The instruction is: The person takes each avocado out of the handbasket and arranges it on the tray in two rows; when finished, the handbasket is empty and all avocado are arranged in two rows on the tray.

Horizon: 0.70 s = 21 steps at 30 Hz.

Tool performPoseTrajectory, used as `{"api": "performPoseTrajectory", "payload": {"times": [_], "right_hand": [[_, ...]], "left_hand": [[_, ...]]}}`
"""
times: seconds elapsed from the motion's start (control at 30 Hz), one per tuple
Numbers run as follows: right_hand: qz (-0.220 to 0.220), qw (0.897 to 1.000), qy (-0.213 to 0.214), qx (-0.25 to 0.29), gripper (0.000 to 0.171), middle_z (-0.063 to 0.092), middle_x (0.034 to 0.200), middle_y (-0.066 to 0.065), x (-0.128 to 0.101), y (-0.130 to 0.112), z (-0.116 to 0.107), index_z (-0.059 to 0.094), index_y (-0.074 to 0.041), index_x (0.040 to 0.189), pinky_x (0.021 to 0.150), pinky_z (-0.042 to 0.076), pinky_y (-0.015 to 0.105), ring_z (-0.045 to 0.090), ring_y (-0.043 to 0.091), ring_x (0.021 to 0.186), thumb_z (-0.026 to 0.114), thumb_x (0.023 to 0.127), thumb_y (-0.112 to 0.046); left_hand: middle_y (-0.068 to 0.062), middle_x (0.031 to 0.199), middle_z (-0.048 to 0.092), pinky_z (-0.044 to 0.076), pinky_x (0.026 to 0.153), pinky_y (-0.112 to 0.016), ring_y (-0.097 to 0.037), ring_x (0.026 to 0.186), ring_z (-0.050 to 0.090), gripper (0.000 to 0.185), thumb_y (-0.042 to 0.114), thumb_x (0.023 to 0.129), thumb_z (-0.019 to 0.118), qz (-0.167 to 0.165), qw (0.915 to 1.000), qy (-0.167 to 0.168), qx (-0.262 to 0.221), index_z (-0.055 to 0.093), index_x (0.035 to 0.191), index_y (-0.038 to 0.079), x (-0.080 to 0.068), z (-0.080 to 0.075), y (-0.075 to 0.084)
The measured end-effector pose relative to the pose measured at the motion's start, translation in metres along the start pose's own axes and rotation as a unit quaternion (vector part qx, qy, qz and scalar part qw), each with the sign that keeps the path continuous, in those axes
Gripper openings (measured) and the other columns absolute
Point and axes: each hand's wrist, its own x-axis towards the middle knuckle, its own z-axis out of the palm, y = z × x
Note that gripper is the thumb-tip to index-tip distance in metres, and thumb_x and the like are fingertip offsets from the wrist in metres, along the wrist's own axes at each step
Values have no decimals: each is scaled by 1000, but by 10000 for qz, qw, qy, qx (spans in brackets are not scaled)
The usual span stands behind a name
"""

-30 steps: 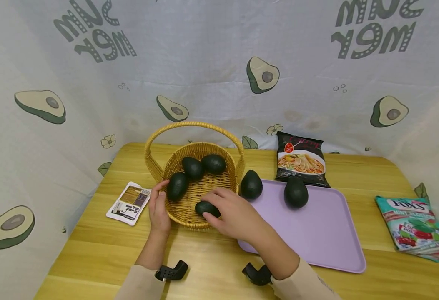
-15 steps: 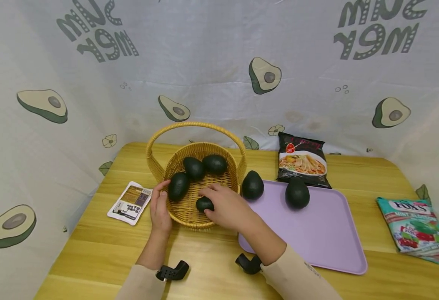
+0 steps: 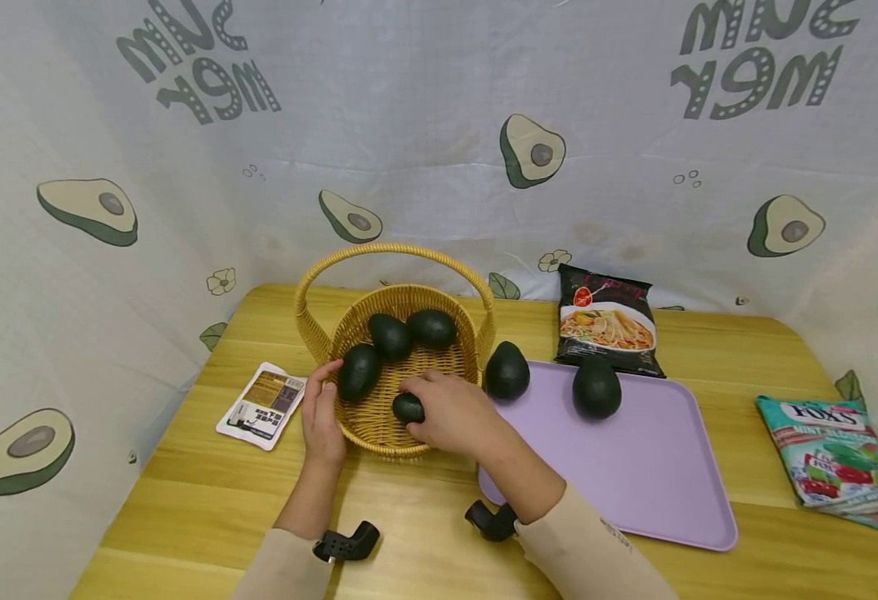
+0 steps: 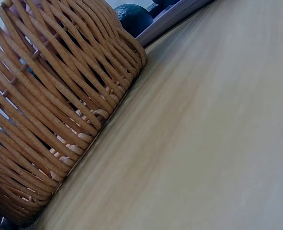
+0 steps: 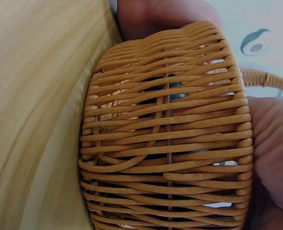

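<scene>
Left hand (image 3: 323, 427): fingers loosely extended against the side of the basket (image 3: 392, 452)
Right hand (image 3: 451, 417): fingers curled round an avocado (image 3: 408, 408)
That avocado: inside, nearer the front; likely firm, light, smooth, best taken round its middle

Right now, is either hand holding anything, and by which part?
The right hand holds an avocado by the end nearest the lilac tray. The left hand touches the wicker basket on its left; whether it grips is unclear.
</scene>
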Motion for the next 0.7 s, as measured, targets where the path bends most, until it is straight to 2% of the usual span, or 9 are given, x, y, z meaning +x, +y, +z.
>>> {"api": "performPoseTrajectory", "payload": {"times": [0.27,0.43,0.7], "right_hand": [[1,10000,13,60,53,67,132,8,1,0,0,64,-20,136,93,54,49,65,30,117,78,87,-35],[-68,9996,217,189,52,67,131,6,-1,1,2,64,-21,136,88,55,47,67,27,113,77,88,-38],[-249,9965,703,369,54,66,134,7,-5,3,6,63,-23,137,91,55,50,65,29,118,77,89,-41]], "left_hand": [[-21,143,52,20,122,-38,-26,148,34,40,11,105,32,-71,10000,-1,-26,57,132,-6,0,0,0],[-21,144,52,20,121,-37,-25,147,35,40,11,105,32,-105,9999,19,14,57,132,-5,-1,-1,0],[-21,143,53,21,121,-36,-26,147,35,40,11,105,32,-62,9999,14,102,57,132,-5,0,-1,1]]}}
